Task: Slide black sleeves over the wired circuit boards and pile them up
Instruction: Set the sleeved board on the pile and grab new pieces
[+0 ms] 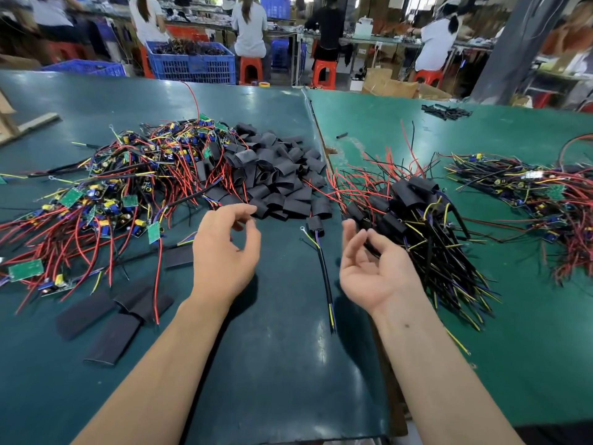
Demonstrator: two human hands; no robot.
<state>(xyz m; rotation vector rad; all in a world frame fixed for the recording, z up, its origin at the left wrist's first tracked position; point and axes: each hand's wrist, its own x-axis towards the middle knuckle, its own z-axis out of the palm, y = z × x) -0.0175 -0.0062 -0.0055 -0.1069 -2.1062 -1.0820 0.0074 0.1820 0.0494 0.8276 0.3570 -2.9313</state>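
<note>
A heap of bare wired circuit boards (106,187) with red, black and yellow wires covers the table's left. A mound of loose black sleeves (279,175) lies at centre. Right of centre sits a pile of sleeved boards (414,216) with wires trailing toward me. One sleeved board (316,224) lies alone between the hands, its cable running toward me. My left hand (224,248) hovers just in front of the sleeve mound, fingers loosely curled, holding nothing. My right hand (369,264) is palm up beside the sleeved pile, fingers relaxed and empty.
Several flat black sleeves (106,319) lie at the near left. Another heap of wired boards (539,194) sits at the far right, and a small bundle of black tubes (447,111) at the back. A seam (316,123) divides the two green tabletops. Seated people and blue crates fill the background.
</note>
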